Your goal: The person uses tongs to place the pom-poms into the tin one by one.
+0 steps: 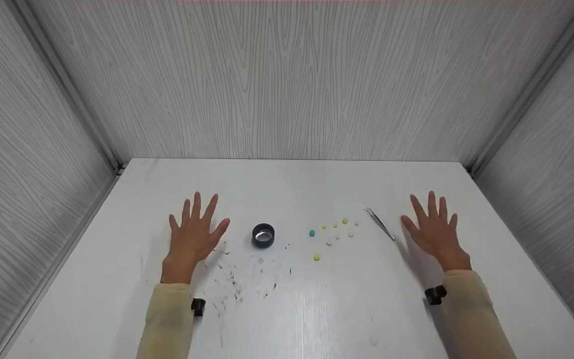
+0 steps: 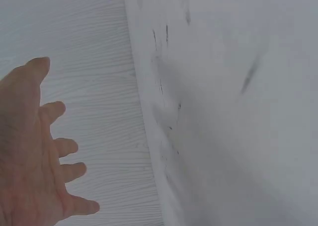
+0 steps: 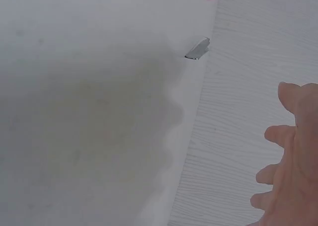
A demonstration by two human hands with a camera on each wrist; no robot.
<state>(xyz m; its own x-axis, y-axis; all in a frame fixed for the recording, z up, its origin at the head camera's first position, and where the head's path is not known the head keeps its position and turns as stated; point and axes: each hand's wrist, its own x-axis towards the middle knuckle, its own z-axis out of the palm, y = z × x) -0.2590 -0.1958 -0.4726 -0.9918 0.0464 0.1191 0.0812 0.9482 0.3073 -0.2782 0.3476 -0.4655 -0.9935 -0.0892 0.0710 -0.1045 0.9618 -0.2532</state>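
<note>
A person's two hands lie flat, fingers spread and holding nothing, on a white table [image 1: 287, 309]. The left hand [image 1: 193, 238] rests near a small dark cup [image 1: 263, 235]; the right hand [image 1: 435, 230] lies just beside metal tweezers [image 1: 379, 224]. Between cup and tweezers, small yellow, white and teal pills [image 1: 336, 233] are scattered loose.

cup [image 1: 263, 235] left of pellets [image 1: 336, 234] | tweezers [image 1: 380, 224] right of pellets | all on table [image 1: 317, 309]
</note>
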